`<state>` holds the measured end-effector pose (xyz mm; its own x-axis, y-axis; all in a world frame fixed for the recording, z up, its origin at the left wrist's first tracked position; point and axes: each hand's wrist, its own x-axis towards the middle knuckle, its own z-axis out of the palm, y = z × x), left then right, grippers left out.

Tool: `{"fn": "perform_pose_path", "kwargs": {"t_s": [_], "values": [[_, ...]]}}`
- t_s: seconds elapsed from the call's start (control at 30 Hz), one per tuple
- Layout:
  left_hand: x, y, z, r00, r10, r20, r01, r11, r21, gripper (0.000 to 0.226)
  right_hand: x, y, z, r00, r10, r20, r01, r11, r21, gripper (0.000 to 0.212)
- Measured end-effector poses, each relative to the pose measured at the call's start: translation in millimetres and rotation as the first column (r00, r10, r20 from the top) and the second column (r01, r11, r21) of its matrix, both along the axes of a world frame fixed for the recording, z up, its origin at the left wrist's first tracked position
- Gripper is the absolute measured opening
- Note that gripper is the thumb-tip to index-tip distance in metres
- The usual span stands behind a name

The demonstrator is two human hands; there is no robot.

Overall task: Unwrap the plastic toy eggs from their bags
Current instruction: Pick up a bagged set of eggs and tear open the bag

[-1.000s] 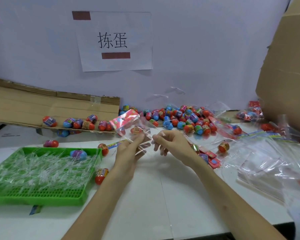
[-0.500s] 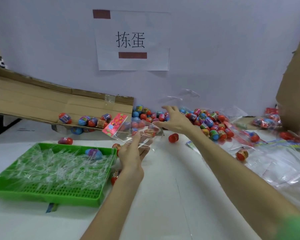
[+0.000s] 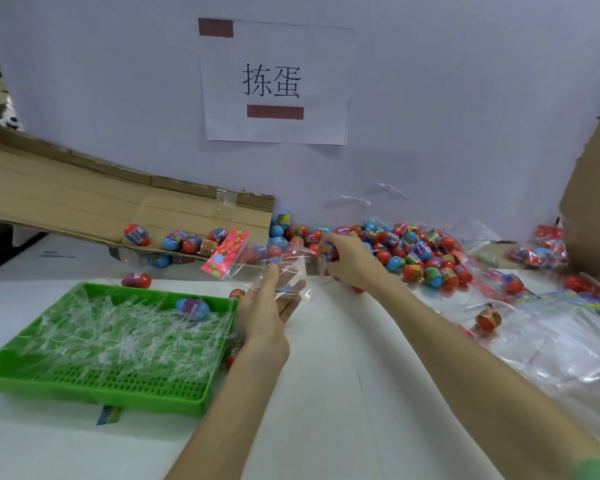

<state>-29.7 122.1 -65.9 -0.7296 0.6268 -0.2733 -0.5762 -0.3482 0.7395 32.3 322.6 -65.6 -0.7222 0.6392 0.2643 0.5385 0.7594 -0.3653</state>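
Two hands, one bag, one heap of eggs

Our left hand (image 3: 265,313) pinches one clear bag (image 3: 281,268) (one pink card (image 3: 226,252) on its end) between thumb and fingers, just past the one green tray (image 3: 94,396), which holds one egg (image 3: 192,308). Our right hand (image 3: 350,261) curls at the heap (image 3: 420,251); whether it grips an egg we cannot tell.
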Motion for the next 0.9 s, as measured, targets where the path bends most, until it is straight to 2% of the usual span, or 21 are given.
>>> {"fn": "perform_pose_path", "kwargs": {"t_s": [0.07,0.13,0.2,0.27,0.3,0.33,0.4,0.47,0.53,0.6,0.67,0.9], "values": [[0.4,-1.3,2.1,0.999,-0.037,0.012,0.037,0.999,0.014,0.022,14.4,-3.0,9.5,0.971,-0.07,-0.227,0.04,0.99,-0.136,0.025],[1.4,-1.3,3.9,0.997,-0.076,0.025,0.075,0.997,0.026,0.027,29.2,-9.8,19.1,0.862,-0.231,-0.45,0.04,0.918,-0.395,0.016],[3.3,-1.2,4.8,0.993,-0.109,0.038,0.108,0.994,0.034,0.032,43.2,-20.9,25.4,0.721,-0.414,-0.555,-0.09,0.739,-0.668,0.015],[4.8,-1.2,4.5,0.989,-0.138,0.059,0.136,0.99,0.04,0.036,54.4,-35.9,26.9,0.6,-0.562,-0.569,-0.223,0.565,-0.795,0.024],[5.0,-1.7,4.5,0.986,-0.151,0.073,0.148,0.988,0.046,0.036,57.6,-43.7,25.6,0.531,-0.622,-0.575,-0.252,0.532,-0.809,0.03],[5.1,-1.9,4.5,0.983,-0.163,0.087,0.158,0.986,0.052,0.035,59.9,-51.5,22.8,0.463,-0.664,-0.588,-0.232,0.549,-0.803,0.034],[5.6,-1.9,3.6,0.978,-0.178,0.113,0.172,0.983,0.058,0.032,60.1,-70.9,17.7,0.362,-0.636,-0.682,-0.122,0.693,-0.711,0.033],[7.5,-1.9,3.2,0.97,-0.2,0.136,0.193,0.979,0.065,0.027,56.1,-92.4,14.7,0.345,-0.421,-0.839,-0.076,0.878,-0.473,0.019],[10.8,-2.8,4.1,0.956,-0.241,0.169,0.228,0.969,0.09,0.023,52.4,-106.7,11.2,0.386,-0.181,-0.905,-0.063,0.973,-0.222,0.019],[14.2,-3.6,4.7,0.935,-0.293,0.2,0.271,0.954,0.127,0.022,49.8,-111.8,7.7,0.453,-0.021,-0.891,0.001,1.0,-0.023,0.025],[16.6,-4.1,5.3,0.914,-0.346,0.212,0.317,0.935,0.158,0.024,48.9,-111.1,4.7,0.521,0.041,-0.852,0.077,0.993,0.094,0.03],[20.5,-3.4,6.8,0.866,-0.471,0.166,0.449,0.88,0.155,0.03,51.3,-106.1,3.6,0.553,0.056,-0.831,0.109,0.984,0.139,0.036]]}}
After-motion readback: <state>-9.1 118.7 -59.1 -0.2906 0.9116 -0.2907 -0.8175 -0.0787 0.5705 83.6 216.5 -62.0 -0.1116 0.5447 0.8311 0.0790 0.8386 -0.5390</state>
